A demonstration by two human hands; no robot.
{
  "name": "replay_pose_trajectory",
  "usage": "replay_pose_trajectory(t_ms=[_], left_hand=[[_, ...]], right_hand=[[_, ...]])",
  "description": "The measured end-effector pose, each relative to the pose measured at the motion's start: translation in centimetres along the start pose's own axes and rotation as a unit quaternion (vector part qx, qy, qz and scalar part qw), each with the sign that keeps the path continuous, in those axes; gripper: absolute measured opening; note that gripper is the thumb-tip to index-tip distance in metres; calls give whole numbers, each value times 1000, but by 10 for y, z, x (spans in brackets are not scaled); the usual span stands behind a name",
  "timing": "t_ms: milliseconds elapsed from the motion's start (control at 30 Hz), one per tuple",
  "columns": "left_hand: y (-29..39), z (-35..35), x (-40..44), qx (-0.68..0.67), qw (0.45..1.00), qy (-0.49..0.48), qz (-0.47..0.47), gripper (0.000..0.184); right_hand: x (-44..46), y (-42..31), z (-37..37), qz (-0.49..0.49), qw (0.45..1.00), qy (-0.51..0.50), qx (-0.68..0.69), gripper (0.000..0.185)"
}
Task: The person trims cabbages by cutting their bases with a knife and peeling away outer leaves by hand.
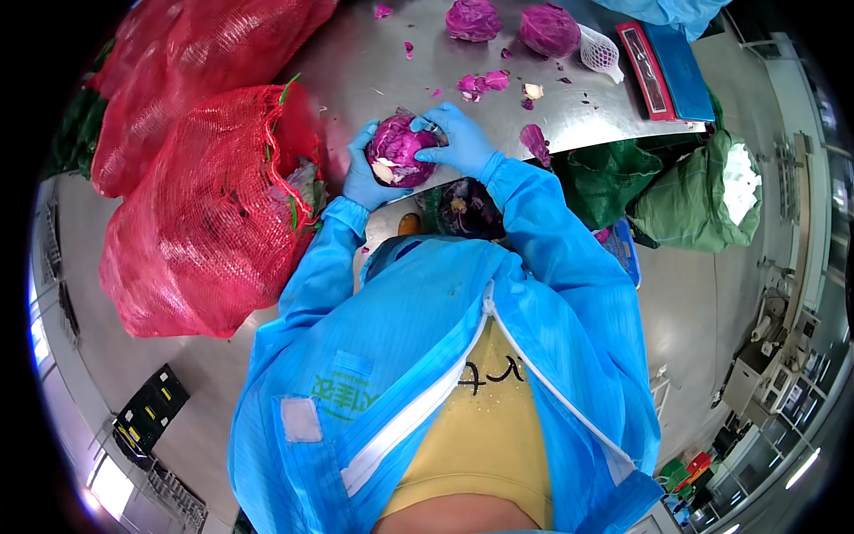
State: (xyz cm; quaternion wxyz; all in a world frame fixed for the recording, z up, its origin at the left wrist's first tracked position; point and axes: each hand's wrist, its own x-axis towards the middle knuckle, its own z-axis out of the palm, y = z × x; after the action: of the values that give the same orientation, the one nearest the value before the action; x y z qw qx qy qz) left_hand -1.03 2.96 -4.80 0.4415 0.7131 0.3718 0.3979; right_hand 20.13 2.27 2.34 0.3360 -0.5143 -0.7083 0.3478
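A purple cabbage [402,153] with a pale patch low on its side is held up at the near edge of the metal table [382,67]. My left hand [363,173], in a blue glove, cups it from the left and below. From the right, my gloved right hand [463,142] presses its thumb and fingers against the cabbage. Something small and dark shows by the right fingers, too small to name. Below the table edge, a dark bag or bin [467,212] holds leafy scraps, partly hidden by my right sleeve.
Red mesh sacks [209,214] bulge at the left. Two more cabbages [550,31], loose leaves [483,84], a white foam net [600,53] and a red and blue case [669,71] lie on the table. Green sacks [703,196] stand at the right. Another blue sleeve [667,13] shows at the far edge.
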Motion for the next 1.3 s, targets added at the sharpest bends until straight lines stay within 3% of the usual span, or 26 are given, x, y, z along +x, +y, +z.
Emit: replay_pose_trajectory(t_ms=[300,433,533,600,667,733,900,967,1033,1067,1100,1167,1200,1300], left_hand=[[-5,2,4,40,997,-8,67,116],[-1,-3,7,70,994,-25,78,117],[-1,-1,8,17,999,-8,50,109],[6,-2,9,45,997,-14,53,110],[10,-2,10,73,996,-21,55,110],[11,1,10,20,998,-20,-48,110],[33,5,19,62,989,12,-135,110],[27,6,20,90,984,32,-149,110],[25,3,21,75,987,28,-139,110],[22,2,21,98,986,16,-137,111],[19,1,25,120,984,6,-130,111],[20,1,29,105,986,0,-133,111],[21,1,29,89,986,-7,-137,111],[39,0,32,102,985,-7,-137,111]], right_hand=[[4,0,-13,-6,994,-81,-77,34],[1,1,-13,-12,994,-71,-80,34],[-1,10,-10,-22,998,-53,-18,30],[-1,17,-7,-13,992,-59,112,25],[-5,14,-12,-21,996,-44,70,23],[-12,-5,-23,-27,999,-30,27,21],[-56,-34,-36,-13,996,-19,-88,17],[-77,-8,-36,24,1000,-5,-7,17],[-94,29,-33,207,965,149,-55,18],[-99,48,-33,183,962,167,-113,32],[-96,45,-32,182,962,169,-113,32],[-82,26,-21,184,957,209,-83,51],[-72,23,-14,196,962,183,-49,65],[-39,-3,0,143,974,176,5,64]])
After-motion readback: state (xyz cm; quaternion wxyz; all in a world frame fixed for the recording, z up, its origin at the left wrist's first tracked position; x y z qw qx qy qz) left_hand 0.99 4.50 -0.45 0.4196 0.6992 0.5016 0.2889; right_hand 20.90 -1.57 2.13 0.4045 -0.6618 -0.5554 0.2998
